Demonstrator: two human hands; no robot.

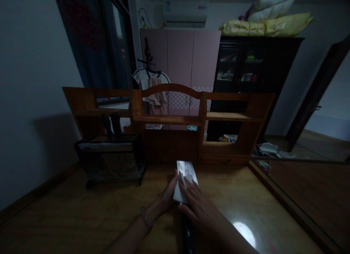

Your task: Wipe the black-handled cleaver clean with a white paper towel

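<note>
A cleaver (179, 194) with a broad shiny blade and a black handle is in the middle, its handle pointing toward me. My left hand (168, 191) grips the blade at its left edge; most of its fingers are hidden under the blade. On top of the blade lies my right hand (197, 202), fingers together, pressing a small white tissue or cloth (188, 178) against the metal. To the left stands a dark knife block (109, 159) with two black handles sticking up from it.
The wooden tabletop (82, 214) carries a wooden shelf unit (172, 119) along its back. A wall is close on the left, and a raised wooden edge (284, 203) runs along the right. Beyond are hanging clothes (155, 86), a pink wardrobe (179, 57) and a dark cabinet (254, 68).
</note>
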